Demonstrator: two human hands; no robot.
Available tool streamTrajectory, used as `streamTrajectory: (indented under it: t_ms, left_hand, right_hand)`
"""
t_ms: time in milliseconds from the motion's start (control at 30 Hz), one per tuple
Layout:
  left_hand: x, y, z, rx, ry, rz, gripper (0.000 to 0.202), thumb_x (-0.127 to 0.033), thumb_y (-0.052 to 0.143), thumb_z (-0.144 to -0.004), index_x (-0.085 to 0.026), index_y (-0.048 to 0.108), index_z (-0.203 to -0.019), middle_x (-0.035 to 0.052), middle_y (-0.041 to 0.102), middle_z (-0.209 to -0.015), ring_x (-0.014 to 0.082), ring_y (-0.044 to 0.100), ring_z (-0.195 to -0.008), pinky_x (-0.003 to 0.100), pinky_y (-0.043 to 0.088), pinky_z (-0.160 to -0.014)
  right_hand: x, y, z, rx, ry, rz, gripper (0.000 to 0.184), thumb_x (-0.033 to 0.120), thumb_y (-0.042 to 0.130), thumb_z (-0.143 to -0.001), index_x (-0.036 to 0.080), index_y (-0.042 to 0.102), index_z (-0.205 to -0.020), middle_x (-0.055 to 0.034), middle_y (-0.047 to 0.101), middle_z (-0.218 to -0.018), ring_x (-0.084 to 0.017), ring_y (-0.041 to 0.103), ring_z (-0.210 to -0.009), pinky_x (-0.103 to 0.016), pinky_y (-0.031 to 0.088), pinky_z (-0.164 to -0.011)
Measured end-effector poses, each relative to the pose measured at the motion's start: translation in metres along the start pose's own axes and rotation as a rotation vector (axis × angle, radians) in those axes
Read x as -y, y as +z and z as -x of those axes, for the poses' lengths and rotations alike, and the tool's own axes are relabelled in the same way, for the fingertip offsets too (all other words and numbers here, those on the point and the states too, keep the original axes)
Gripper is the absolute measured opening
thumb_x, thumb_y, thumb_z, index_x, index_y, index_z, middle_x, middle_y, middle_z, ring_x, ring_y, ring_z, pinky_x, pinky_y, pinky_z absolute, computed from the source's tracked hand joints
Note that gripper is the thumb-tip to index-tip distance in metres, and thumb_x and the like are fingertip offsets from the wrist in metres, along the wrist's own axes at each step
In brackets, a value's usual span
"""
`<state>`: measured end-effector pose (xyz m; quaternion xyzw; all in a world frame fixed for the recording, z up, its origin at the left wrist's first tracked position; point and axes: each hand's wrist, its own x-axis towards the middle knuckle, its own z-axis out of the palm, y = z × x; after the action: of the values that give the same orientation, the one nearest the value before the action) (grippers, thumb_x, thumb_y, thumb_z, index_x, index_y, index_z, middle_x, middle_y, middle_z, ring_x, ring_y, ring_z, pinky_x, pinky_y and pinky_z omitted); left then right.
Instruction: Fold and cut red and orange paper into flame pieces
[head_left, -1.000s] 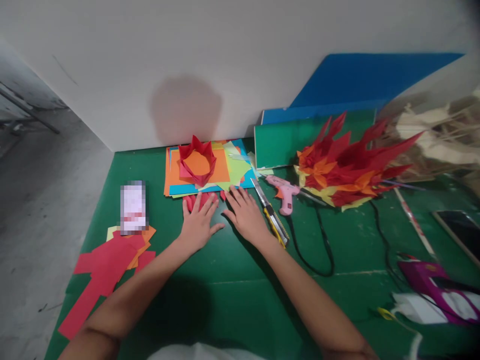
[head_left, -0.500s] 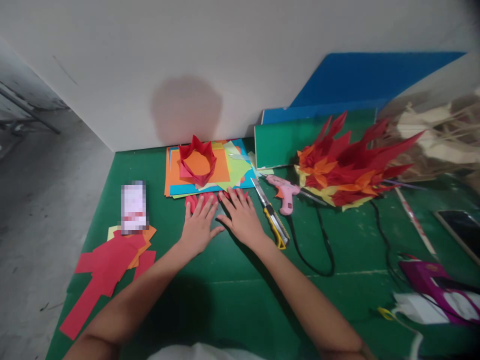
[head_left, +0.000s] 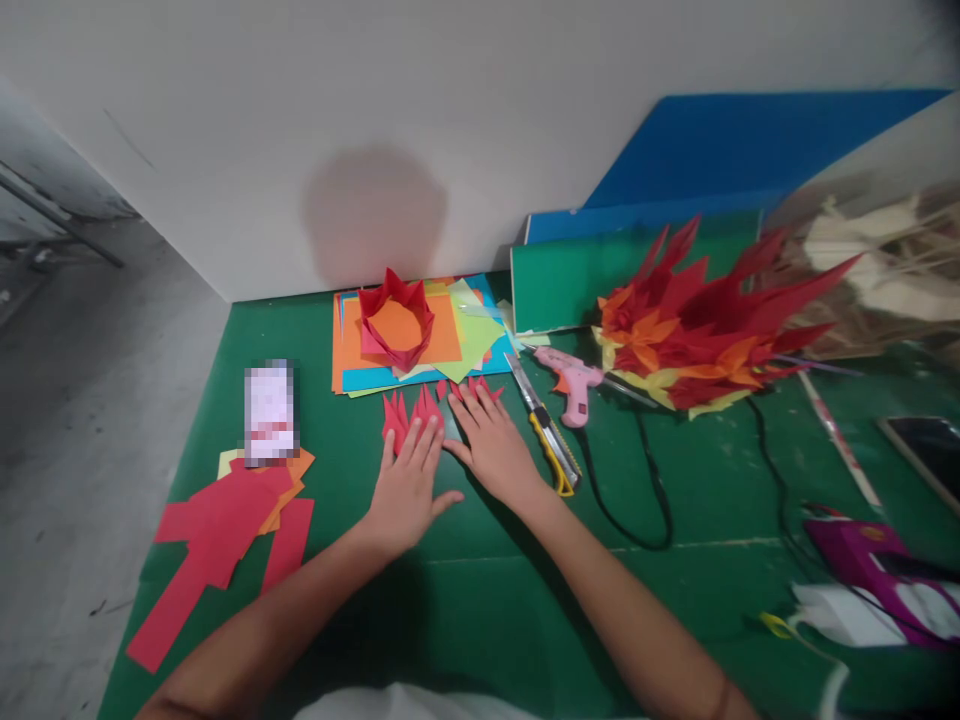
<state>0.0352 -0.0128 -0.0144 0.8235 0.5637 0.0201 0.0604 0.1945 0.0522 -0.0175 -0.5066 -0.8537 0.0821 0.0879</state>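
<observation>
Small folded red paper pieces [head_left: 412, 412] with pointed tips lie on the green tabletop [head_left: 480, 620]. My left hand [head_left: 406, 490] lies flat, its fingertips on the lower part of these pieces and its thumb held out. Beside it my right hand [head_left: 491, 440] is also flat, fingers stretched over more red paper pieces [head_left: 472, 388], which it partly hides. Just above the hands, a crown-like ring of folded red paper [head_left: 409, 357] sits on a stack of coloured paper sheets [head_left: 442, 335]. A yellow utility knife [head_left: 553, 450] lies right of my right hand, its blade out.
A pink glue gun [head_left: 574, 385] with a black cord lies beside the knife. Behind it stands a red, orange and yellow paper flame model [head_left: 712, 330]. Red paper strips [head_left: 217, 525] and a phone with a blurred screen [head_left: 270, 412] are on the left; another phone [head_left: 926, 450] lies right.
My left hand has slid toward me with the red pieces under it, so more of their pointed tips show. My right hand has shifted slightly toward me and to the right.
</observation>
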Motion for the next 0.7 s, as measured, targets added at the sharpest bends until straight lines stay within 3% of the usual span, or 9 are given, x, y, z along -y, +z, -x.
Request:
streamTrajectory:
  t_ms: [200, 367, 467, 533, 633, 700]
  left_hand:
    - [-0.020, -0.005, 0.029, 0.040, 0.036, 0.069, 0.089, -0.064, 0.055, -0.078, -0.010, 0.032, -0.144, 0.0150, 0.030, -0.150, 0.0343, 0.028, -0.138, 0.054, 0.027, -0.110]
    - [-0.026, -0.036, 0.046, 0.050, 0.129, 0.202, 0.070, -0.056, 0.058, -0.082, -0.013, 0.046, -0.136, 0.0136, 0.042, -0.145, 0.0339, 0.041, -0.130, 0.049, 0.036, -0.104]
    - [-0.016, -0.053, 0.033, 0.042, 0.151, 0.304, 0.044, -0.043, 0.051, -0.090, -0.017, 0.055, -0.125, 0.0110, 0.052, -0.137, 0.0291, 0.050, -0.122, 0.046, 0.044, -0.097]
    - [-0.004, -0.056, 0.015, -0.052, 0.121, 0.347, 0.038, -0.038, 0.045, -0.093, -0.016, 0.056, -0.122, 0.0126, 0.055, -0.133, 0.0273, 0.050, -0.123, 0.045, 0.042, -0.101]
    - [0.013, -0.047, -0.019, -0.144, 0.074, 0.337, 0.041, -0.031, 0.041, -0.095, -0.014, 0.048, -0.132, 0.0138, 0.046, -0.141, 0.0279, 0.038, -0.134, 0.046, 0.036, -0.107]
    - [0.020, -0.037, -0.039, -0.130, 0.073, 0.310, 0.043, -0.027, 0.040, -0.095, -0.011, 0.044, -0.135, 0.0164, 0.041, -0.145, 0.0283, 0.036, -0.135, 0.046, 0.035, -0.107]
  right_hand:
    - [-0.003, -0.007, 0.026, 0.048, -0.074, -0.004, 0.062, 0.048, 0.046, -0.091, 0.013, 0.041, -0.141, -0.0142, 0.036, -0.149, -0.032, 0.026, -0.139, -0.050, 0.032, -0.109]
    - [-0.003, -0.022, 0.036, 0.060, -0.114, -0.046, 0.051, 0.045, 0.040, -0.094, 0.022, 0.043, -0.139, -0.0094, 0.038, -0.149, -0.030, 0.032, -0.137, -0.053, 0.034, -0.107]
    - [-0.008, -0.031, 0.027, -0.021, -0.083, -0.109, 0.043, 0.037, 0.035, -0.097, 0.021, 0.048, -0.135, -0.0101, 0.042, -0.145, -0.028, 0.040, -0.132, -0.049, 0.037, -0.106]
    - [-0.013, -0.032, 0.019, -0.109, -0.036, -0.167, 0.043, 0.033, 0.032, -0.097, 0.019, 0.049, -0.133, -0.0124, 0.043, -0.143, -0.027, 0.042, -0.130, -0.048, 0.038, -0.105]
    - [-0.020, -0.026, 0.008, -0.160, 0.020, -0.195, 0.045, 0.036, 0.032, -0.097, 0.019, 0.045, -0.137, -0.0138, 0.039, -0.146, -0.029, 0.037, -0.134, -0.052, 0.035, -0.107]
    - [-0.023, -0.020, 0.004, -0.118, 0.012, -0.198, 0.046, 0.035, 0.030, -0.097, 0.017, 0.046, -0.136, -0.0138, 0.040, -0.146, -0.029, 0.037, -0.134, -0.051, 0.036, -0.107]
